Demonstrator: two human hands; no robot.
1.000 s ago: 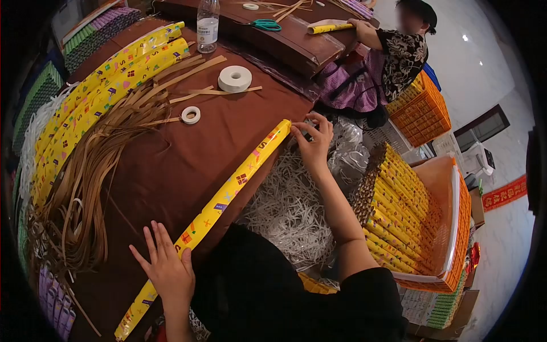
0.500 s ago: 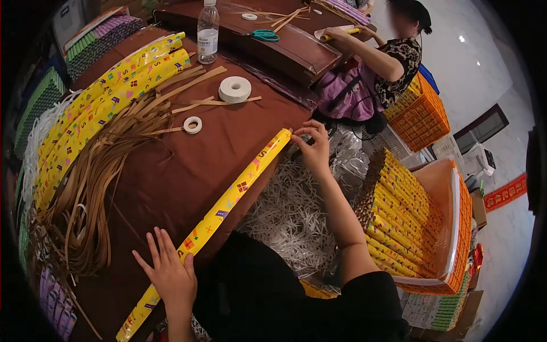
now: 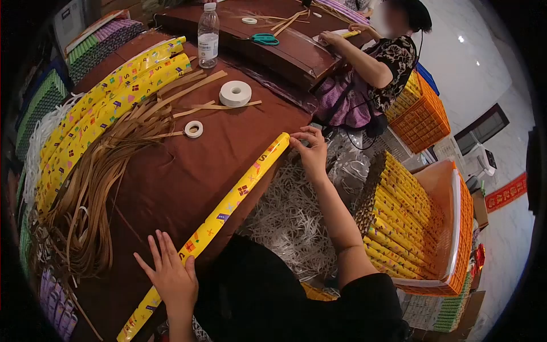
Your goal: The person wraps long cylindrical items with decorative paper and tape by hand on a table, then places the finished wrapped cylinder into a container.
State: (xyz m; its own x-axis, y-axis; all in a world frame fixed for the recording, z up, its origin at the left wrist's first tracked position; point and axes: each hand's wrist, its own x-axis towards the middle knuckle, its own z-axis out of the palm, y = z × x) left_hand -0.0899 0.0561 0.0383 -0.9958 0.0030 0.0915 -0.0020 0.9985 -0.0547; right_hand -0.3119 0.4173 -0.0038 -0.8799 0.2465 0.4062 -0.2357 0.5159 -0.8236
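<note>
A long, thin roll of yellow patterned wrapping paper [image 3: 223,212] lies diagonally along the edge of the brown-covered table. My left hand [image 3: 171,272] rests flat across its lower part, fingers spread, with the palm covering a stretch of the roll. At the roll's upper end, my right hand [image 3: 310,149] pinches the tip between thumb and fingers. What exactly sits between those fingertips is partly hidden. Left of the roll are a small tape ring [image 3: 193,129], a larger white tape roll [image 3: 235,93] and a bundle of brown strips [image 3: 94,211].
Yellow paper sheets [image 3: 114,94] lie behind the strips, near a plastic bottle [image 3: 208,43]. Green scissors [image 3: 265,39] are on the far table, where another person [image 3: 376,68] handles a yellow roll. An orange crate [image 3: 460,239] of yellow rolls stands right, beside white paper shreds [image 3: 290,219].
My right hand has shifted slightly down and left at the roll's tip. My left hand stays nearly in place. The other person's hands have moved a little along their work.
</note>
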